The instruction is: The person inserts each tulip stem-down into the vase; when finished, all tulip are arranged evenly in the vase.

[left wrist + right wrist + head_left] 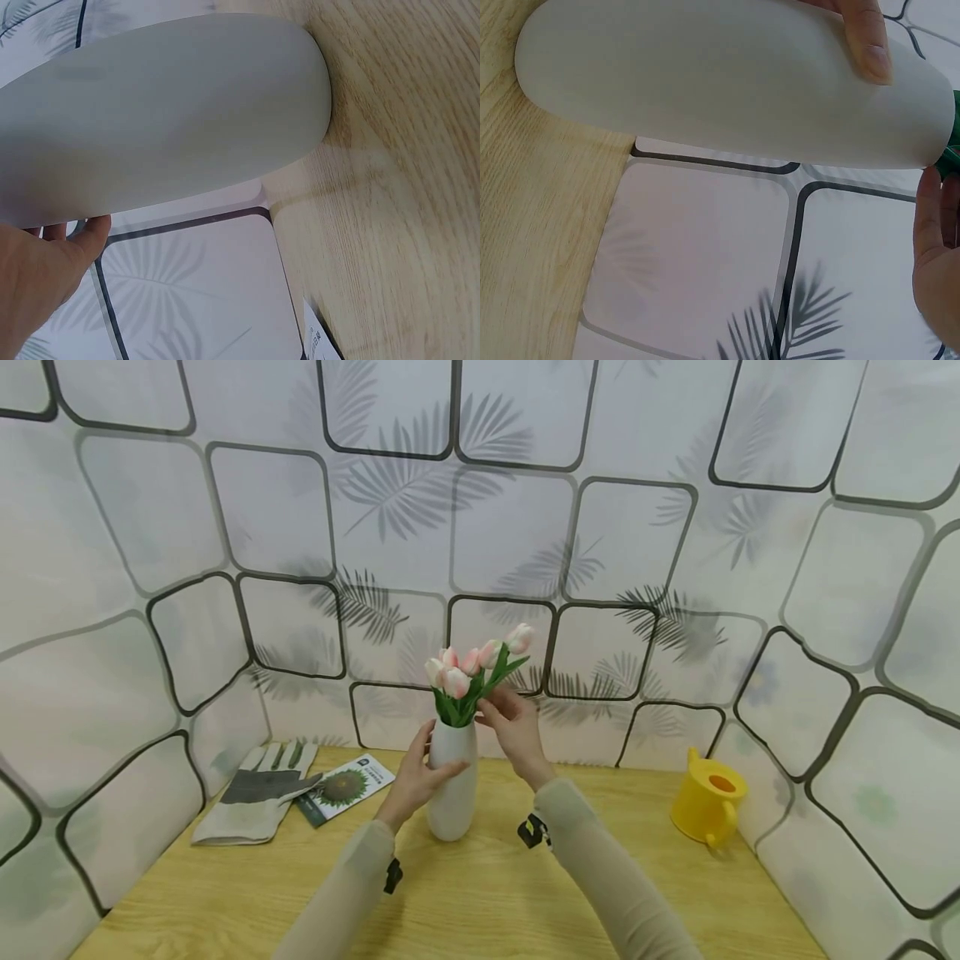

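Observation:
A tall white vase (452, 797) stands upright on the wooden table, with several pink-and-white tulips (457, 682) in its mouth. My left hand (417, 777) grips the vase's upper part, thumb across the front and fingers round the far side. That thumb (866, 45) also shows against the vase in the right wrist view. At the rim's right side, my right hand (517, 731) pinches the green stem of a tulip (520, 637) that leans out to the right above the others. In the right wrist view the fingertips meet the greenery (951, 154) beside the rim; most of the stem is out of frame.
Left of the vase lie a grey-and-white work glove (258, 789) and a seed packet (347, 787) with a sunflower-like picture. A yellow watering can (707, 802) stands at the right, near the patterned cloth wall (510, 535) that encloses the table (465, 902).

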The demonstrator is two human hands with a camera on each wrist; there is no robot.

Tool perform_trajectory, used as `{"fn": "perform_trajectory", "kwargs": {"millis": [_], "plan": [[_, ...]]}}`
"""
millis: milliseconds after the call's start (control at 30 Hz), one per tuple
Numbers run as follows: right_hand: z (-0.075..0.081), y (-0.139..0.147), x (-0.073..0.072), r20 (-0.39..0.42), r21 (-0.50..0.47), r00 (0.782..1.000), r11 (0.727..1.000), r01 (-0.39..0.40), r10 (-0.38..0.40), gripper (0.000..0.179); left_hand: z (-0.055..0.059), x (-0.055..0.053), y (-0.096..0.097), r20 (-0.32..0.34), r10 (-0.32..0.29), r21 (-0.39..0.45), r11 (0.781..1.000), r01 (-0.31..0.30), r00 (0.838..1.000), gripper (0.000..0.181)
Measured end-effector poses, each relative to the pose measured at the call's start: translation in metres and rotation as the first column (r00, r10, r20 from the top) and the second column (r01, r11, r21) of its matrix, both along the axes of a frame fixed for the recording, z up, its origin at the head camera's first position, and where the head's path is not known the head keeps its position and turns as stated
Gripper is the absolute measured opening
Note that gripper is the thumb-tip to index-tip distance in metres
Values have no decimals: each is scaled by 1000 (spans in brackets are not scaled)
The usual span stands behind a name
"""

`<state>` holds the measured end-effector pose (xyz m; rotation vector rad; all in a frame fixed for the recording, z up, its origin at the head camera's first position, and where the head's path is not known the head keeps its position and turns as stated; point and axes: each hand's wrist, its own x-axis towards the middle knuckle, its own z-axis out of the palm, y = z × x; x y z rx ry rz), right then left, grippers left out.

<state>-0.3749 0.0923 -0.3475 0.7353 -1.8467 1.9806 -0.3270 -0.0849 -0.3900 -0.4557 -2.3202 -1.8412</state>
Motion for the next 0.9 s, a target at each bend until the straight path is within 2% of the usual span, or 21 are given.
{"fn": "perform_trajectory", "kwargs": {"millis": [267, 367, 533, 667, 900], "plan": [[2, 1, 3, 77, -66, 997, 998, 24, -19, 25, -2, -1, 1, 7, 19, -20, 1000, -19, 1000, 88], [3, 0, 3, 84, -68, 996, 997, 43, -37, 24, -11, -11, 1, 9, 29, -21, 999, -29, 1000, 89], [1, -4, 1, 79, -26, 993, 995, 94, -91, 22, -28, -28, 0, -4, 43, -6, 999, -43, 999, 91], [-4, -7, 0, 93, 17, 985, 990, 141, -142, 20, -32, -31, -1, -21, 51, -2, 999, -51, 998, 92], [-9, -10, 0, 113, 102, 974, 978, 183, -194, 22, -31, -30, -1, -26, 51, -2, 999, -51, 998, 91]]}}
